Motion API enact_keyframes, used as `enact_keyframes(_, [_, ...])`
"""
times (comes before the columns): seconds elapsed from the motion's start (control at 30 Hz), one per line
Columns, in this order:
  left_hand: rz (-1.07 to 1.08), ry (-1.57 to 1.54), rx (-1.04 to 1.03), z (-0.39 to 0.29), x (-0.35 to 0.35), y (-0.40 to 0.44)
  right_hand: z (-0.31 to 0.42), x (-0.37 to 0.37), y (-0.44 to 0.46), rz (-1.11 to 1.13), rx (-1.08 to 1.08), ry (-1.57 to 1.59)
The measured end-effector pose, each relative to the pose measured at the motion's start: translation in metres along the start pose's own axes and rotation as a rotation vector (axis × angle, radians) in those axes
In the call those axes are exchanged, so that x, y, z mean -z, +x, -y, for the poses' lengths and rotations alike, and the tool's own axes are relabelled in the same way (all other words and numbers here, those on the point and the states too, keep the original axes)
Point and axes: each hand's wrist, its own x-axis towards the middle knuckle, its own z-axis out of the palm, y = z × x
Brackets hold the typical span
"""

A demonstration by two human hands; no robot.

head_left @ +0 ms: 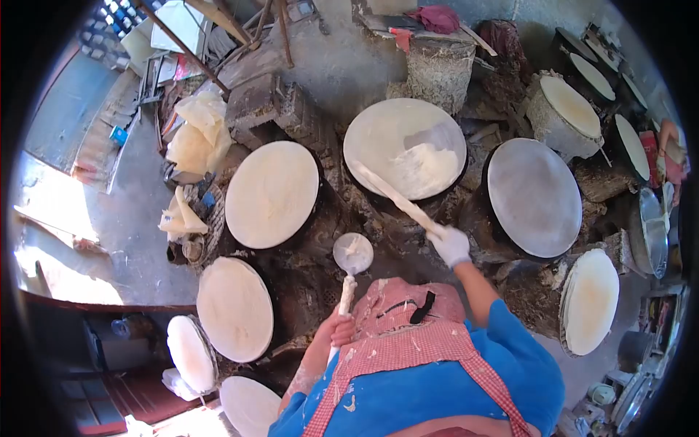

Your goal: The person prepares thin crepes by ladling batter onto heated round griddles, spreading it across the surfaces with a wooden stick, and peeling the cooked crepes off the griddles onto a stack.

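Note:
My right hand (449, 246), in a white glove, is closed around the handle end of a long wooden paddle (395, 197). The paddle's far end lies over the round griddle (440, 135) at the centre, where thick pale batter (426, 167) is partly spread and a grey patch shows bare. Bare fingers of my left hand (336, 332) wrap the pale, batter-crusted handle of a ladle (353, 253). Its round bowl hangs in front of the central griddle, with whitish batter inside.
A batter-covered griddle (273, 195) stands left and a bare grey one (535, 198) right. Nearer are a pale-topped round (234, 309) and a stack of flat rounds (591, 302). A brick block (255, 109) stands behind. Another person (671, 156) is at far right.

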Motion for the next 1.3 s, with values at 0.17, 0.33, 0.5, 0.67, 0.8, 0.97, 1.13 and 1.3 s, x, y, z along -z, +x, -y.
enact_keyframes(0.17, [-0.008, 0.132, 0.009, -0.002, -0.015, 0.007, -0.080, 0.020, 0.031, -0.247, -0.160, 0.105])
enact_keyframes(0.33, [-0.251, 0.046, 0.117, -0.010, -0.036, 0.029, -0.008, 0.036, 0.057, -0.056, -0.070, -0.037])
enact_keyframes(0.5, [-0.109, 0.074, 0.078, -0.009, -0.037, 0.032, -0.073, 0.014, -0.015, -0.052, -0.415, 0.193])
enact_keyframes(0.67, [-0.220, 0.067, 0.053, -0.002, -0.059, 0.035, -0.065, 0.028, 0.206, -0.180, -0.514, 0.213])
enact_keyframes(0.8, [-0.165, 0.041, 0.012, -0.043, -0.059, 0.027, -0.068, 0.033, 0.204, -0.277, -0.391, 1.064])
enact_keyframes(0.97, [-0.066, -0.100, 0.033, -0.037, -0.024, 0.034, -0.005, -0.025, 0.126, -0.078, -0.224, 0.738])
enact_keyframes(1.13, [-0.041, -0.207, 0.019, -0.029, -0.002, 0.006, -0.017, 0.042, 0.090, -0.202, -0.646, 1.226])
enact_keyframes(1.3, [0.011, -0.462, 0.112, -0.036, -0.006, 0.004, 0.012, -0.004, 0.053, 0.054, -0.694, 1.305])
